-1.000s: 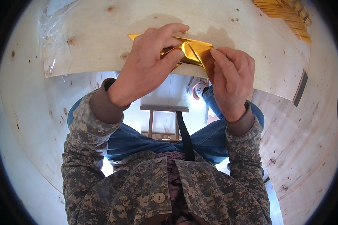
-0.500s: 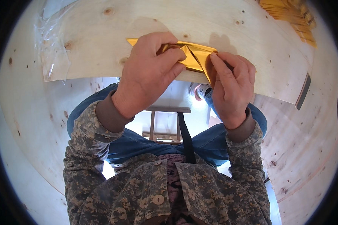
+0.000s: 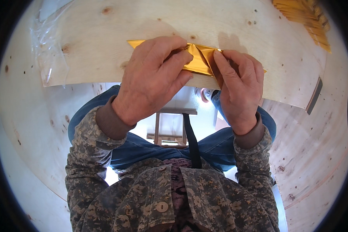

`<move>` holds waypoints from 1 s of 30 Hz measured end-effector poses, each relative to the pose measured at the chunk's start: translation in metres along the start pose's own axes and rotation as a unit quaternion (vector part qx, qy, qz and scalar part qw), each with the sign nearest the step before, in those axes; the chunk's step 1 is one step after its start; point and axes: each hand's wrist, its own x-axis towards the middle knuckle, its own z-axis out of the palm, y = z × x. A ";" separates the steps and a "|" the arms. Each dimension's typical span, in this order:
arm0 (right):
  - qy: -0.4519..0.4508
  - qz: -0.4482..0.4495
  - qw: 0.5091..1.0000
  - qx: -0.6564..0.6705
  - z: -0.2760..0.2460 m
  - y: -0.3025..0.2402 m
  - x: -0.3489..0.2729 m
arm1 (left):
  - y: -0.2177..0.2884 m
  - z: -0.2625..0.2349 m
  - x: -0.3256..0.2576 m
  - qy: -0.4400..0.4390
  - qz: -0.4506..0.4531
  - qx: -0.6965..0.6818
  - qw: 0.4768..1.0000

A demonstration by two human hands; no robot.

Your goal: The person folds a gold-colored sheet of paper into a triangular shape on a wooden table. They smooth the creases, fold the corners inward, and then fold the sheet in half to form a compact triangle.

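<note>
Gold foil [image 3: 200,61], bright and sharply creased, is right in the thick of it above the near edge of the plywood board [image 3: 220,23], and both hands are on it! Left hand [image 3: 152,75] comes over the board's near edge with its fingers curled, gripping the foil, thumb and fingertips bunched close to the middle folds. Right hand [image 3: 241,83], over that same near edge further toward the board's right end, has the foil pinched too, thumb pressed on the face, the other fingers bent and partly hidden. Between them, slanting folds catch the light; one pointed tip pokes out past the left hand, a small sliver past the right. Whether the foil rests on the board or sits just clear of it, I cannot tell.

Look around the board! Crinkled clear plastic [image 3: 50,48] lies across its left end, and at its far right sits a layered gold bundle [image 3: 305,24], strips fanned along one side. A narrow dark strip [image 3: 314,96] lines the board's right end. Below the near edge, a wooden frame [image 3: 177,111] shows between knees in blue jeans [image 3: 145,149], a black strap [image 3: 190,139] hanging in front, and a shoe [image 3: 207,94] peeks out just under the board.
</note>
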 end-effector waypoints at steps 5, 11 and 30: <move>-0.020 -0.002 1.000 -0.013 -0.001 0.000 -0.001 | 0.002 0.000 -0.003 0.019 0.063 0.058 0.996; -0.021 -0.008 1.000 -0.016 0.000 0.001 -0.002 | -0.002 0.009 -0.003 0.001 0.086 0.108 0.990; -0.015 0.008 1.000 0.012 -0.013 0.001 -0.006 | 0.005 0.013 -0.006 -0.032 0.070 0.144 0.987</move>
